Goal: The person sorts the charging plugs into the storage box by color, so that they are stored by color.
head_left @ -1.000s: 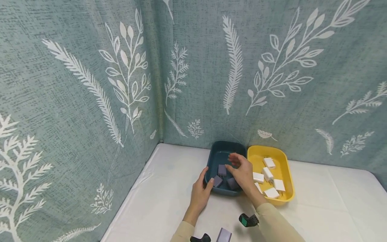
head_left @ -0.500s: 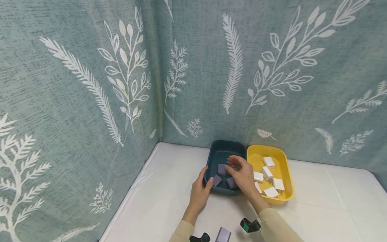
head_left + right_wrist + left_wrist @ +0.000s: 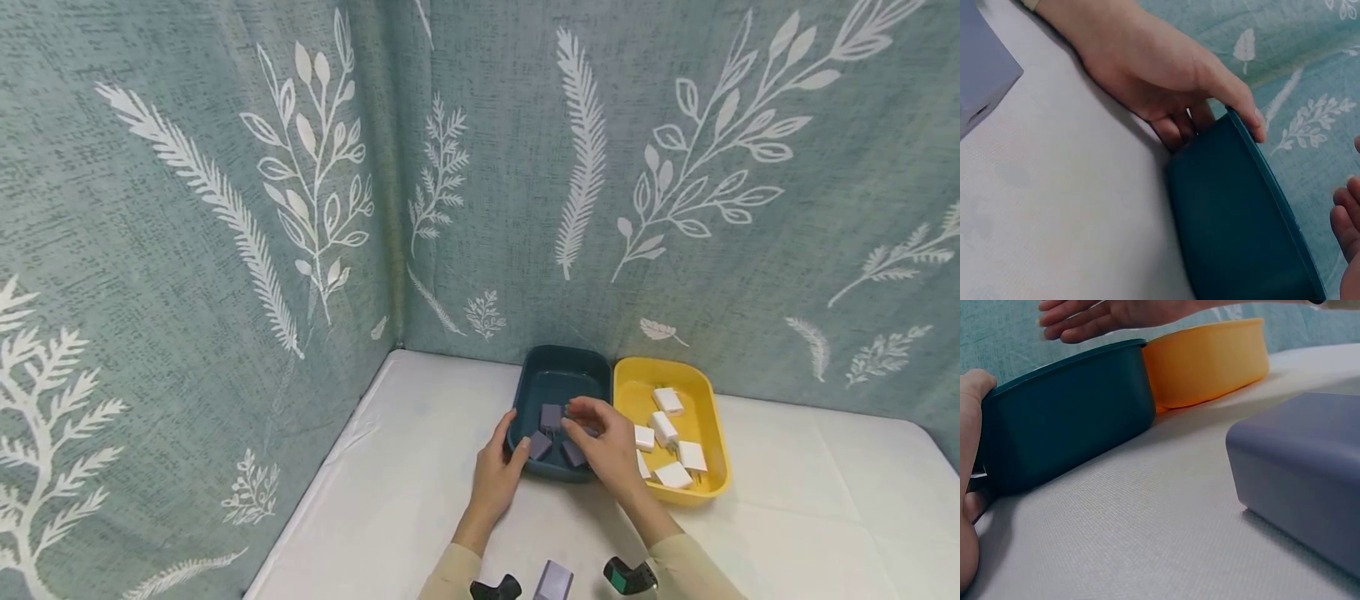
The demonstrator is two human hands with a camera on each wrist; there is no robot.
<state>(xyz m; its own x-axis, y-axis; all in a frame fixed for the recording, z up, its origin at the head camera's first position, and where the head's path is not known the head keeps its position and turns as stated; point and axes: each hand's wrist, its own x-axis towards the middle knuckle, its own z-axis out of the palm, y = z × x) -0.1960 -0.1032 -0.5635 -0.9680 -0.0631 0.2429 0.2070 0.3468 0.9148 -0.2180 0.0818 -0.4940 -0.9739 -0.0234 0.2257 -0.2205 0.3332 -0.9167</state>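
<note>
My left hand (image 3: 498, 473) grips the near left corner of a dark teal tray (image 3: 555, 360). In the right wrist view its thumb lies over the tray's rim, with fingers against the outer wall. Inside the tray lie purple plug chargers, one charger (image 3: 551, 417) in the middle, another charger (image 3: 539, 445) by my left thumb and a third charger (image 3: 573, 453) below my right hand. My right hand (image 3: 609, 442) hovers over the tray's right side with relaxed fingers and grips nothing visible. A purple patch shows between its thumb and fingers; whether it is another charger I cannot tell.
Right beside the teal tray stands a yellow tray (image 3: 708, 425) with several white plug chargers (image 3: 664, 428). A larger lilac block (image 3: 554, 581) with a slot in its end lies on the white table (image 3: 825, 492) near me. A patterned curtain (image 3: 480, 167) hangs behind.
My right hand has shifted slightly right and down, its fingers drawing closer to the thumb. My left hand keeps its grip on the teal tray. The chargers look unmoved.
</note>
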